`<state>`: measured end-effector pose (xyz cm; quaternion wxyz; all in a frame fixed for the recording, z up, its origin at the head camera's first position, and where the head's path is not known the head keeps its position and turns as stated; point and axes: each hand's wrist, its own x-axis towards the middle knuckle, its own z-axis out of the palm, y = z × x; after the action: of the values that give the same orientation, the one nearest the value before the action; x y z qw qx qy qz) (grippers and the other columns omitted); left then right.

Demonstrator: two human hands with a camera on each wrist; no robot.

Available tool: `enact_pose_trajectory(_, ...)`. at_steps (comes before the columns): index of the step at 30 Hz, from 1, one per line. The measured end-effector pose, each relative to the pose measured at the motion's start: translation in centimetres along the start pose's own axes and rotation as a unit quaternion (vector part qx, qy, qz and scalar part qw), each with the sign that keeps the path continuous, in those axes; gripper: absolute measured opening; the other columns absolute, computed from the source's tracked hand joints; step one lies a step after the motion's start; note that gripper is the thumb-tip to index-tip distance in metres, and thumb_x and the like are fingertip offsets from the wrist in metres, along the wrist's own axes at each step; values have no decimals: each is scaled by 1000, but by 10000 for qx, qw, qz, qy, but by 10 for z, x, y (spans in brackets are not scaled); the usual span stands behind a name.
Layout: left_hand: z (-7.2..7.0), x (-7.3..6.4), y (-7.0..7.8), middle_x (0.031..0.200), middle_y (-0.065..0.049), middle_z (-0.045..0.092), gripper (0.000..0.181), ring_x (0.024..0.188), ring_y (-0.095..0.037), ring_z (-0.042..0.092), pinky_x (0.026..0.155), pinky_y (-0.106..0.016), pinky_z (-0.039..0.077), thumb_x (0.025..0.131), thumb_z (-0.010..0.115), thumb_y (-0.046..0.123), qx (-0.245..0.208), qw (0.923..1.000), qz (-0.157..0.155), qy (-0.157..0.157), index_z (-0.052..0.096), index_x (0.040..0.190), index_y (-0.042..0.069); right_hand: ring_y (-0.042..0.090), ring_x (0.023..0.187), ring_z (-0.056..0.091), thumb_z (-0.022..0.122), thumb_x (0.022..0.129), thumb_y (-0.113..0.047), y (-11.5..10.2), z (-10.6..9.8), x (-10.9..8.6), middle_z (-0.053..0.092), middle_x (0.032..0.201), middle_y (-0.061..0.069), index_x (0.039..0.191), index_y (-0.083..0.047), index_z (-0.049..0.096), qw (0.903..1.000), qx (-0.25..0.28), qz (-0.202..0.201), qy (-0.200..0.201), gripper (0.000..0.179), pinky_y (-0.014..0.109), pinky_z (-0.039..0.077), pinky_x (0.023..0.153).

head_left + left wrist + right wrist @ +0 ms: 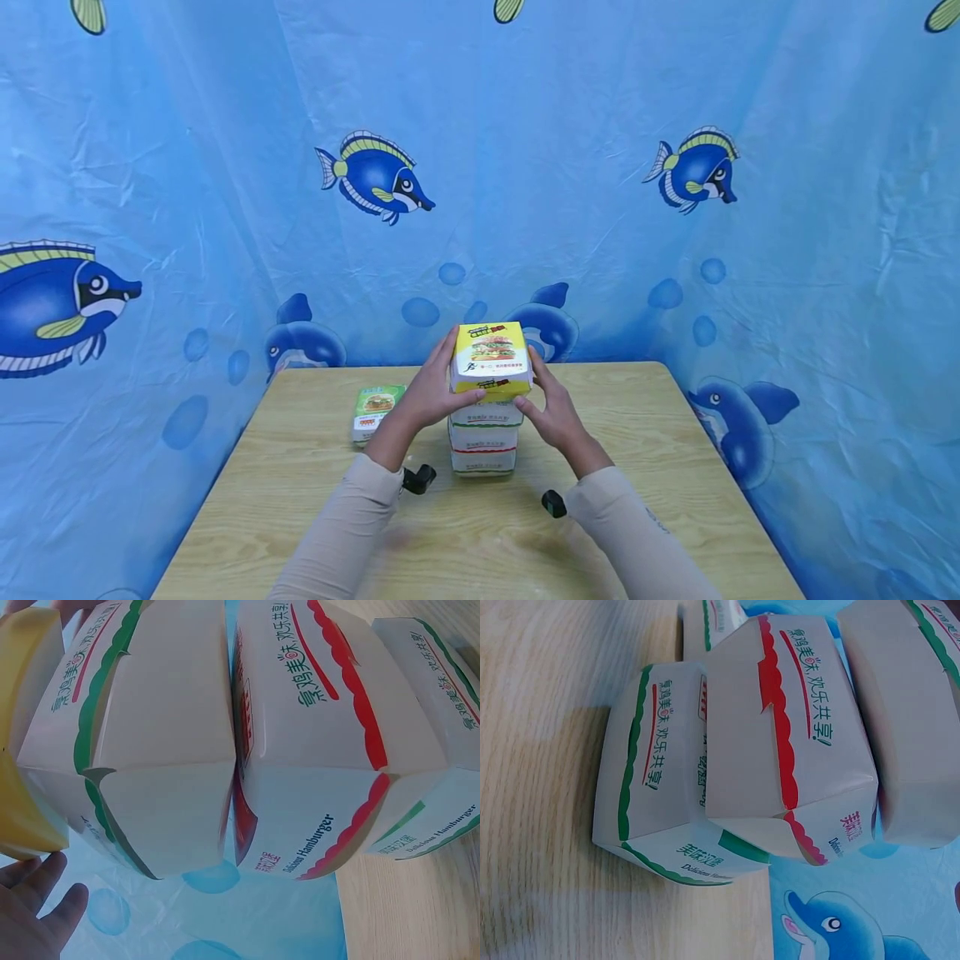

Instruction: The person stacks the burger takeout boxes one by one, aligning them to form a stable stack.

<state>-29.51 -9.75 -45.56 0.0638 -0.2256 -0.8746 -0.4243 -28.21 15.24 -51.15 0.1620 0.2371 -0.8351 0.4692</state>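
Observation:
In the head view a yellow and white burger box (492, 354) is at the top of a stack of white burger boxes (483, 442). My left hand (433, 392) grips its left side and my right hand (557, 410) grips its right side, thumbs at the front. In the left wrist view, fingertips of the left hand (34, 915) touch the yellow box (22, 742). Below it come a green-trimmed box, a red-trimmed box (739, 750) and another green-trimmed box (641, 765) on the table. Whether the yellow box bears fully on the stack, I cannot tell.
A green and white burger box (377, 408) lies on the wooden table (300, 500), left of the stack. Black wrist cameras hang below both wrists. A blue curtain (510, 167) with printed fish and dolphins surrounds the table's back and sides.

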Motion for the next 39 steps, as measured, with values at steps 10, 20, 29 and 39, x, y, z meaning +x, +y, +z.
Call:
enact_pose_trajectory(10, 1, 1, -2, 161, -2, 13, 119, 141, -31, 25, 102, -59, 37, 70, 74, 67, -180, 9998, 80, 51, -2, 156, 35, 36, 132, 42, 45, 94, -65, 3, 2, 0, 31, 156, 6, 157, -34, 10, 9999, -137, -57, 73, 79, 66, 32, 101)
enact_pose_trajectory(20, 1, -5, -14, 162, 0, 10, 117, 145, -27, 16, 105, -61, 30, 72, 75, 65, -284, 9994, 179, -4, 1, 157, 31, 34, 138, 34, 48, 95, -59, 3, 8, -2, 28, 157, 3, 157, -34, 11, 9998, -179, -46, 53, 77, 64, 33, 102)
enact_pose_trajectory(29, 0, -7, -15, 162, -5, 10, 120, 145, -29, 16, 107, -59, 28, 71, 77, 64, -283, 9996, 18, 75, 2, 158, 28, 34, 135, 38, 46, 96, -60, 2, 12, -1, 27, 157, 2, 157, -34, 9, 9997, -260, 38, -16, 76, 63, 33, 102)
enact_pose_trajectory(39, 5, -7, -20, 162, -4, 9, 119, 145, -28, 16, 106, -60, 29, 71, 72, 69, -186, 9998, -70, 84, 0, 157, 29, 36, 133, 42, 47, 96, -57, 4, 15, -4, 29, 157, 2, 157, -35, 9, 9996, -219, 149, 21, 75, 65, 35, 100)
